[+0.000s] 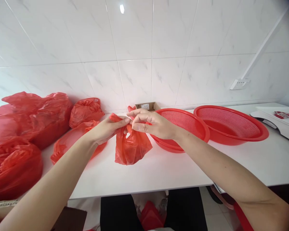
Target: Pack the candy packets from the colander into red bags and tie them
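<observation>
A small red plastic bag (132, 147) with something inside stands on the white counter (173, 170) in front of me. My left hand (108, 128) is closed on one handle of the bag at its top. My right hand (151, 123) pinches the other handle, the fingertips of both hands meeting above the bag. The bag's contents are hidden by the plastic.
Several filled red plastic bags (31, 115) lie at the left of the counter. Two red mesh colander bowls (183, 125) (231, 123) sit to the right. A white scale (279, 122) stands at the far right. A small cardboard box (146, 106) rests against the tiled wall.
</observation>
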Demonstrator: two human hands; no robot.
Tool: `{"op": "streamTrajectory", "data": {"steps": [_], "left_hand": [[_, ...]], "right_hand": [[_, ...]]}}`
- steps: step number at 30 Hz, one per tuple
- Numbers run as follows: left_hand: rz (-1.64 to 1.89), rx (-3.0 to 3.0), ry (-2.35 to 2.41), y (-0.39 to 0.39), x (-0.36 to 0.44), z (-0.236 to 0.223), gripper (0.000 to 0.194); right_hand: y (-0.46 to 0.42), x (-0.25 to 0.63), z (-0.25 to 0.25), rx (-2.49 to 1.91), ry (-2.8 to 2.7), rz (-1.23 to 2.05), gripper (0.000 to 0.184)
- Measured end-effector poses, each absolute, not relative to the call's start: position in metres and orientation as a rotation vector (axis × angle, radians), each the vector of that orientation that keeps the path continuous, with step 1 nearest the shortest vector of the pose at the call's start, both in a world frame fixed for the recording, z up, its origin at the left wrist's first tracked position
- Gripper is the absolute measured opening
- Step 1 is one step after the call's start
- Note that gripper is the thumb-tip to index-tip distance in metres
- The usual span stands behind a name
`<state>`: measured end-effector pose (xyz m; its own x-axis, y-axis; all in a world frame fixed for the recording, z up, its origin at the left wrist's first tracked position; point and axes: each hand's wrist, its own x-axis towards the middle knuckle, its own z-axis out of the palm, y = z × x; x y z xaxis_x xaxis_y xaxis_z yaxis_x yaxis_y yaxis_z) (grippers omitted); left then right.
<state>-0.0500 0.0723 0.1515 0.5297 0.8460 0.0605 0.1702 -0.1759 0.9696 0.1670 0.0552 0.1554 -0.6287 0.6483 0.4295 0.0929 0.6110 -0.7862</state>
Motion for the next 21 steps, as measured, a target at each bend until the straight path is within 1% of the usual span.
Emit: {"op": "streamTrajectory", "data": {"steps": [4,6,8,10,12,14,16,17,19,21], "left_hand": [[0.593,2.06,0.973,0.061,-0.044,0.157,0.01],[0.59,2.213,1.054,0.058,-0.039,0.152,0.012],[0.715,2.315,1.197,0.057,-0.033,0.142,0.018],[0.934,2.387,1.3,0.058,-0.03,0.131,0.02],[1.135,2.441,1.288,0.059,-0.029,0.123,0.017],[1.245,2.462,1.23,0.059,-0.03,0.119,0.013],[1.245,2.436,1.203,0.058,-0.033,0.118,0.01],[1.224,2.406,1.206,0.056,-0.036,0.117,0.011],[1.197,2.341,1.253,0.052,-0.045,0.111,0.02],[1.221,2.27,1.342,0.047,-0.058,0.098,0.027]], "right_hand": [[0.067,0.158,0.129,-0.678,-1.921,1.1,0.029],[0.075,0.154,0.115,-0.776,-1.891,1.109,0.031],[0.079,0.151,0.105,-0.842,-1.874,1.147,0.033],[0.079,0.151,0.102,-0.845,-1.853,1.233,0.034],[0.077,0.151,0.103,-0.809,-1.84,1.318,0.03],[0.072,0.153,0.105,-0.774,-1.838,1.349,0.024],[0.066,0.157,0.107,-0.765,-1.85,1.293,0.026],[0.063,0.16,0.106,-0.767,-1.861,1.229,0.029],[0.057,0.17,0.104,-0.781,-1.876,1.09,0.033],[0.055,0.185,0.099,-0.821,-1.879,1.008,0.033]]}}
